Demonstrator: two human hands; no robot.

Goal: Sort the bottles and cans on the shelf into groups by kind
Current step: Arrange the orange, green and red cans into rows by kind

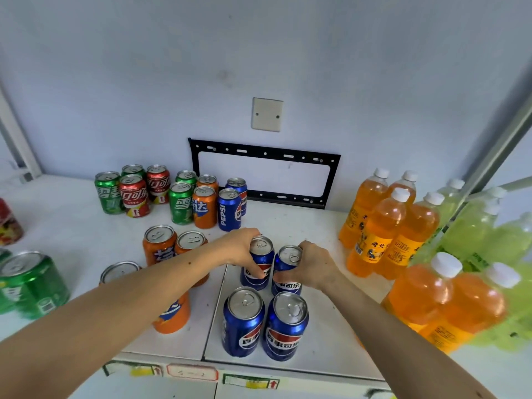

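Observation:
Several blue Pepsi cans stand together on the white shelf (325,335). My left hand (243,249) grips the rear left Pepsi can (260,251). Around the rear right Pepsi can (288,259) my right hand (312,267) is closed. Both cans stand upright, side by side. Two more Pepsi cans (243,321) (285,326) stand in front of them. Orange Fanta cans (159,243) sit to the left, partly hidden by my left arm.
A mixed cluster of green Sprite (180,203), red Coca-Cola (134,195), orange and blue Pepsi cans (229,209) stands at the back. Orange drink bottles (383,226) and green drink bottles (472,226) crowd the right side. A green can (31,283) sits at far left.

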